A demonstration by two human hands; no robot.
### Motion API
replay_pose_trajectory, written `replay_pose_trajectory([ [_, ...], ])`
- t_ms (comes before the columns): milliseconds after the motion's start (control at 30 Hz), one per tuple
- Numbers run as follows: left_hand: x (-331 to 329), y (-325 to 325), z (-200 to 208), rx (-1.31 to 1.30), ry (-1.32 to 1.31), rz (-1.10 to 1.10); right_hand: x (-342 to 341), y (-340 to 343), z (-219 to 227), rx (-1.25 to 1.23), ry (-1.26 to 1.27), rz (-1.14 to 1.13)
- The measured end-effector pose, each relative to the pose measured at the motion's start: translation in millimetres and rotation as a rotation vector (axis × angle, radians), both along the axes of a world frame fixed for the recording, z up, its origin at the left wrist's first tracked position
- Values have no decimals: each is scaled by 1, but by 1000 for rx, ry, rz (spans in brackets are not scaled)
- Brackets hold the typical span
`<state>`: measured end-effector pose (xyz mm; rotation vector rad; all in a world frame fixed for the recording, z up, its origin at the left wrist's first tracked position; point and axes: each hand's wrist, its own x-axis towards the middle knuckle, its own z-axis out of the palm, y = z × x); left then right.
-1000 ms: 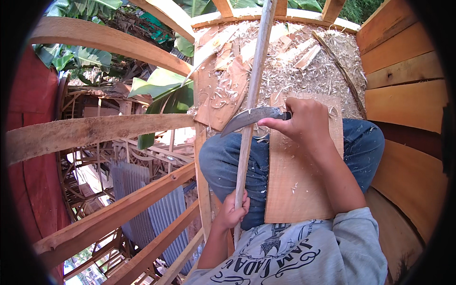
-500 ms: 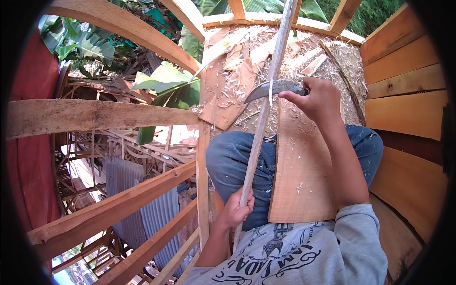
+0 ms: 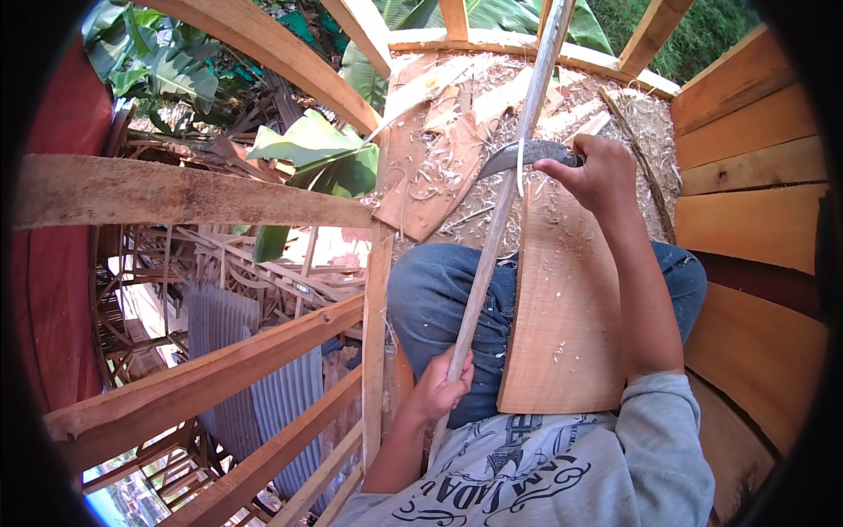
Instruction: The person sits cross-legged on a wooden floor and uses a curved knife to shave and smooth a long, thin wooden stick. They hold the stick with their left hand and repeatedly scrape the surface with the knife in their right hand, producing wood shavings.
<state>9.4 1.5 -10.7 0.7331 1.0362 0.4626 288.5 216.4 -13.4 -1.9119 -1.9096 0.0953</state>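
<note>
My left hand [image 3: 444, 385] is wrapped round the lower part of a long wooden stick [image 3: 485, 290], which slants up and away past my knee. My right hand [image 3: 601, 172] grips the handle of a knife with a curved blade [image 3: 537, 155]. The blade lies across the stick, farther along from my left hand, its tip pointing left. A thin pale shaving [image 3: 520, 172] curls up over the blade where it meets the wood. A broad wooden board [image 3: 566, 325] rests over my lap beneath the right forearm.
Curled wood shavings [image 3: 562, 119] and flat wood pieces [image 3: 439, 180] cover the floor ahead. A plank wall [image 3: 751, 224] stands close on my right. Wooden rails [image 3: 202, 198] run along the left, with corrugated sheets [image 3: 290, 413] beyond and below. Banana leaves [image 3: 320, 145] poke in at the left.
The knife and right hand have shifted slightly to the right and farther away, and the stick's far end has swung right. The shaving at the blade still hangs there. Both grips are kept.
</note>
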Motion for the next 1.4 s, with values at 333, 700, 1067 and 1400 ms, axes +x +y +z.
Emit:
replay_pose_trajectory([
  [333, 2, 4, 2, 18, -18, -6, -2, -15, 4, -51, 124, 26],
  [700, 3, -1, -2, -14, -20, 54, -5, -31, -7, 30, 145, 606],
  [1067, 2, 2, -2, -18, -51, 44, -8, -40, -3, 55, 40, 775],
  [1400, 1, 3, -7, -31, -44, 17, -5, -31, -10, 79, 201, 576],
])
